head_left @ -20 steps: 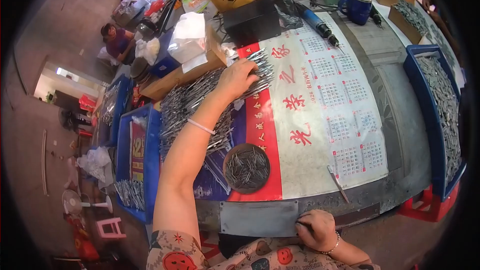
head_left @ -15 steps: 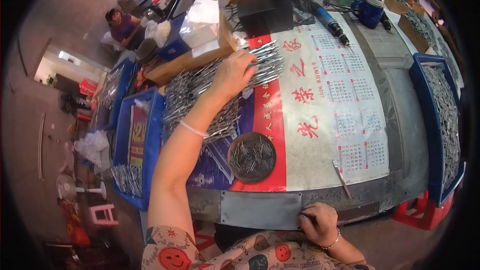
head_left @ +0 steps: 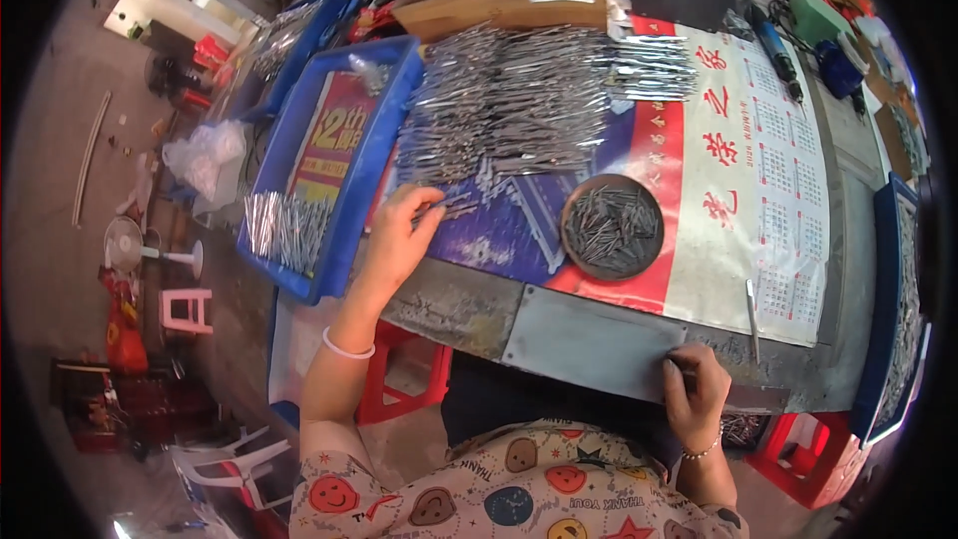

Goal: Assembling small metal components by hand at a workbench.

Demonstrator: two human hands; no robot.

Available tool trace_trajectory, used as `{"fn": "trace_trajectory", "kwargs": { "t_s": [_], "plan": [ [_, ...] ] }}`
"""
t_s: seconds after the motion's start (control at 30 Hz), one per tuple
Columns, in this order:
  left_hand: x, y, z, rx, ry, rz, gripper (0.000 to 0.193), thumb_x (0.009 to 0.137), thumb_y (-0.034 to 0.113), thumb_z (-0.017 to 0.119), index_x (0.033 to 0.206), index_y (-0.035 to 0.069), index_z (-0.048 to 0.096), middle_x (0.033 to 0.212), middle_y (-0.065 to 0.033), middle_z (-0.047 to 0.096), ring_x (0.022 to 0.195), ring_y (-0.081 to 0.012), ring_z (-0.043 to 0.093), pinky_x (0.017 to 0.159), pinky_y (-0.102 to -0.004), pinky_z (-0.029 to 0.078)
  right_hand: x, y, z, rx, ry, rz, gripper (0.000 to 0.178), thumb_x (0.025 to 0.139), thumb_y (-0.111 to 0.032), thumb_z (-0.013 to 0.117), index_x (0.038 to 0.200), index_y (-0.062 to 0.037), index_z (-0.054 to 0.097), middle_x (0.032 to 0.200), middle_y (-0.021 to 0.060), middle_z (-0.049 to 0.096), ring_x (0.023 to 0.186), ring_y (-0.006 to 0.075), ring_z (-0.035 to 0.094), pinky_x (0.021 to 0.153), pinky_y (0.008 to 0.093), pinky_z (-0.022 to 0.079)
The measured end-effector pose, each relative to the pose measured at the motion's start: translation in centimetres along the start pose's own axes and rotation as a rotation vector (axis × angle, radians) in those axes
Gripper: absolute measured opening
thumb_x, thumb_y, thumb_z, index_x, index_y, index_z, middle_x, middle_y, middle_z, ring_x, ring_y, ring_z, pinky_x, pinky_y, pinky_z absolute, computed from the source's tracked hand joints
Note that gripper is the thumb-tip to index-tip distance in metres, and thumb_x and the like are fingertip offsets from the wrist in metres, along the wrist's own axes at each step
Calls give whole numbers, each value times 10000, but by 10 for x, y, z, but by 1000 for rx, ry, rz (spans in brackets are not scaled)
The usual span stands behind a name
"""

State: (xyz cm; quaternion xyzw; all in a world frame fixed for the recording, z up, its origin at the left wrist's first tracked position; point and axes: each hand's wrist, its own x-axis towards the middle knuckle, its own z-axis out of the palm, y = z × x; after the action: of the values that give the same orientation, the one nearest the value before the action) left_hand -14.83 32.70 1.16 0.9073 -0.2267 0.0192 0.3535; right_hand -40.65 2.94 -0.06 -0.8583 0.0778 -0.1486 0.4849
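My left hand (head_left: pixel 401 232) is at the near left end of the laid-out metal pieces, fingers curled. A few slender silvery metal pieces (head_left: pixel 459 206) stick out by its fingertips, and it seems to grip them. Dense rows of similar pieces (head_left: pixel 544 100) lie behind, with a smaller brighter group (head_left: pixel 654 68) at their right end. My right hand (head_left: pixel 697 387) is closed at the right end of a flat grey metal plate (head_left: pixel 589 339) on the table's front edge; what its fingers hold, if anything, is hidden. A round dish (head_left: pixel 612 228) of short dark metal pins sits between the hands, farther back.
A blue bin (head_left: pixel 384 165) with more slender pieces stands left; another blue bin (head_left: pixel 878 339) full of metal parts is at far right. A printed calendar sheet (head_left: pixel 709 269) covers the table. A thin metal tool (head_left: pixel 752 319) lies right, a blue power tool (head_left: pixel 773 50) behind.
My left hand has moved from the far right end of the metal rows toward me and left, to their near left end. My right hand stays by the plate. The view has shifted left and down.
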Motion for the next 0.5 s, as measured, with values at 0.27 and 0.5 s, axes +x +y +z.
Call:
{"fn": "trace_trajectory", "kwargs": {
  "t_s": [0.27,0.5],
  "plan": [
    [-12,-14,13,489,-34,318,220,777,38,585,997,27,578,890,-130,574,870,-317,554,751,-409,435,63,-41,13,-489,-286,-446,181,739,-87,590,891,-49,500,880,101,518,821,267,532,722,350,433],
    [-15,-10,24,819,-31,554,295,746,22,539,1036,-27,556,820,-110,532,783,-248,560,661,-338,483,122,-17,43,-806,-306,-573,135,773,-108,549,900,-70,523,878,70,532,873,229,546,737,339,434]
  ]
}}
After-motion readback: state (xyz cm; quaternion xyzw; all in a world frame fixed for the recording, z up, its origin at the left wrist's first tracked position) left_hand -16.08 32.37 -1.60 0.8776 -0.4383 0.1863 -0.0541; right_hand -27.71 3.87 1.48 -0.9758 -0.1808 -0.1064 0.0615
